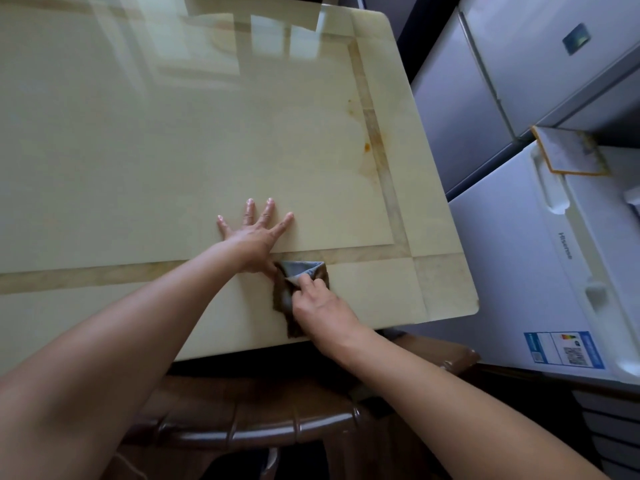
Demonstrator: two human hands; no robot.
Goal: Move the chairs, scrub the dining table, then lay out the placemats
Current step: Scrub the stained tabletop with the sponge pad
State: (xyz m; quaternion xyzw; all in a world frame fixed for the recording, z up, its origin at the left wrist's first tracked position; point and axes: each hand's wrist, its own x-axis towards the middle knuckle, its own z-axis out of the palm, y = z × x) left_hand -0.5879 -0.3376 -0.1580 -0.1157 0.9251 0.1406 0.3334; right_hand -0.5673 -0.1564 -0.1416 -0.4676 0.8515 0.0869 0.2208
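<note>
text: "Hisense" – brand word on the front of the white refrigerator (561, 244), beside its recessed handle | blue label (563, 348) – low on the same front, it carries a coloured scale and a square code, print too small to read | small blue sticker (575, 39) on the grey refrigerator (519, 64) – not readable
</note>
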